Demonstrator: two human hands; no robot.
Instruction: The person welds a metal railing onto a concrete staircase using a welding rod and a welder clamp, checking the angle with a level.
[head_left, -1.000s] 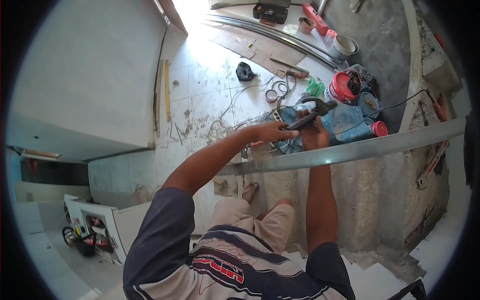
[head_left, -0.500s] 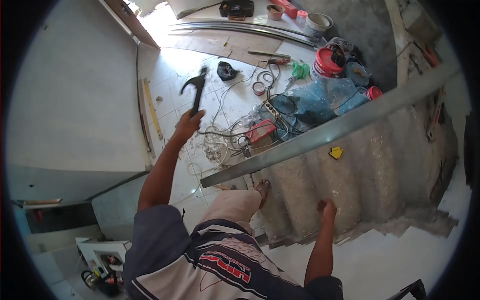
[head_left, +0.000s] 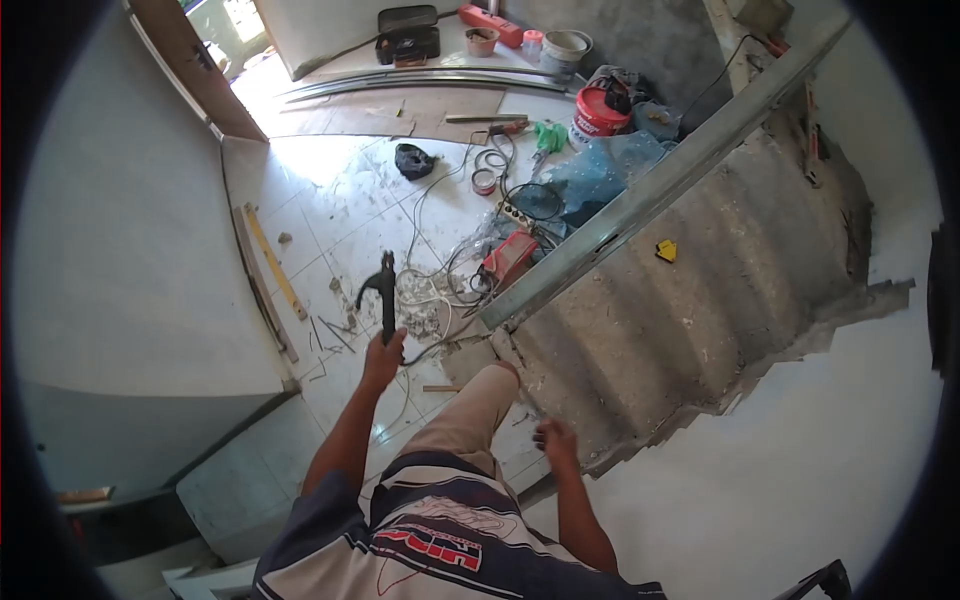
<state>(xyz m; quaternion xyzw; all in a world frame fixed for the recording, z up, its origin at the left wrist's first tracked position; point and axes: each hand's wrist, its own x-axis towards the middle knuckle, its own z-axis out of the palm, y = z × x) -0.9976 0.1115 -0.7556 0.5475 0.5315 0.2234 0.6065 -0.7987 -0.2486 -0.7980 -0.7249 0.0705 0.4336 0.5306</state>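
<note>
My left hand (head_left: 382,360) is closed round the handle of a dark claw hammer (head_left: 388,303), held upright with its head pointing away from me. Beneath the hammer lie floor tiles with broken rubble (head_left: 424,318). My right hand (head_left: 557,446) hangs low beside the bottom of the concrete stairs (head_left: 610,345), its fingers curled; I cannot tell what, if anything, is in them. A long grey metal beam (head_left: 650,205) slants across the stairs, its near end in front of my bent knee (head_left: 478,400).
A small yellow and black object (head_left: 666,251) rests on a step. Cables, a red tool (head_left: 510,257), blue plastic sheeting (head_left: 600,178) and a red bucket (head_left: 598,112) crowd the floor beyond the beam. Along the left wall lies a yellow strip (head_left: 275,262). A black bag (head_left: 413,161) sits farther back.
My left hand has come down and nearer with the hammer. The right hand has moved left, from over the steps to the stair foot. The view has shifted, and the beam appears more steeply slanted.
</note>
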